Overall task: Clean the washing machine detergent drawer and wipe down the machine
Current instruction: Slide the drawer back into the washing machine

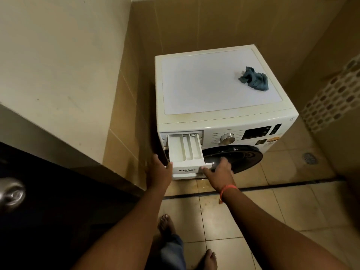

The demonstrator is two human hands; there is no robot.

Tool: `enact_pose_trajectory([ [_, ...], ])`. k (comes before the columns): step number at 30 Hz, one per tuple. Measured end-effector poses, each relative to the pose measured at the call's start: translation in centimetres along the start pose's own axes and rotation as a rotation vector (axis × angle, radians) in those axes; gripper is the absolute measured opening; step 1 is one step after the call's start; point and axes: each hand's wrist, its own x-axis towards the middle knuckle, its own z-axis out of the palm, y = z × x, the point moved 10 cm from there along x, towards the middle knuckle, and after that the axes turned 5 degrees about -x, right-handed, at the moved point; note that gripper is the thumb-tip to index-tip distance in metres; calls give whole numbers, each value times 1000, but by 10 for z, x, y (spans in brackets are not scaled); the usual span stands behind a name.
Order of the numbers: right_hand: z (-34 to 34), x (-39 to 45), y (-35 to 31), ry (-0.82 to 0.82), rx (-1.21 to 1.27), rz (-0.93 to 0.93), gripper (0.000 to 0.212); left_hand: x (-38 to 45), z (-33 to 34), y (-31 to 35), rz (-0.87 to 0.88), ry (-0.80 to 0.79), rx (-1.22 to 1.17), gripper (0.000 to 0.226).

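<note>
Now the drawer [185, 151] is pulled out of the washer [220, 114] at its front left corner, gripped at both front ends by the left hand [159, 170] and right hand [219, 172]. 1 cloth [254, 78] lies near the top's right edge.

Beige tiled walls [194, 22] enclose a corner, lit dimly and warmly. The tiled floor [292, 207] is crossed by a dark groove [272, 187], with a round drain [309, 158] near the right. A mosaic strip [331, 98] runs along the right wall. At left, a dark door carries a metal knob [11, 191].
</note>
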Motion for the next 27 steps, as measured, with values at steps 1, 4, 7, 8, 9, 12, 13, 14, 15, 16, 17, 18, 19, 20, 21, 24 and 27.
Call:
enact_pose_trajectory([
  [1,-14,-2,-13,97,-232,-144,93,-3,-4,11,119,22,148,77],
  [4,-26,-1,-41,225,-614,-383,105,-12,-6,37,349,15,462,99],
  [7,-21,16,-62,218,-791,-498,117,-6,-4,59,507,-1,702,113],
  [8,-17,23,-67,202,-837,-529,120,1,-2,63,542,-5,761,116],
  [9,-16,29,-72,198,-862,-555,120,8,-1,67,568,-2,798,117],
  [12,-18,52,-87,218,-844,-551,120,38,-2,79,591,23,777,119],
  [13,-18,61,-94,219,-841,-552,120,50,-3,83,582,28,762,119],
  [14,-16,71,-104,214,-843,-560,119,63,-3,87,567,30,756,120],
  [15,-16,79,-113,220,-845,-566,118,73,-4,92,557,44,746,120],
  [16,-17,87,-122,233,-845,-567,118,83,-6,99,547,62,731,120],
  [17,-18,100,-132,241,-844,-559,118,96,-7,107,535,76,706,120],
  [18,-20,112,-141,241,-844,-548,120,109,-9,116,524,84,686,121],
  [19,-20,122,-148,238,-852,-544,122,118,-9,123,533,84,691,122],
  [20,-19,133,-154,236,-873,-549,124,126,-7,130,564,74,724,123],
  [21,-16,141,-159,228,-906,-566,126,133,-3,135,611,55,765,122],
  [24,-5,140,-158,181,-975,-622,119,134,2,128,686,-16,764,114],
  [27,-8,135,-155,179,-932,-557,113,129,9,131,741,-79,753,108],
])
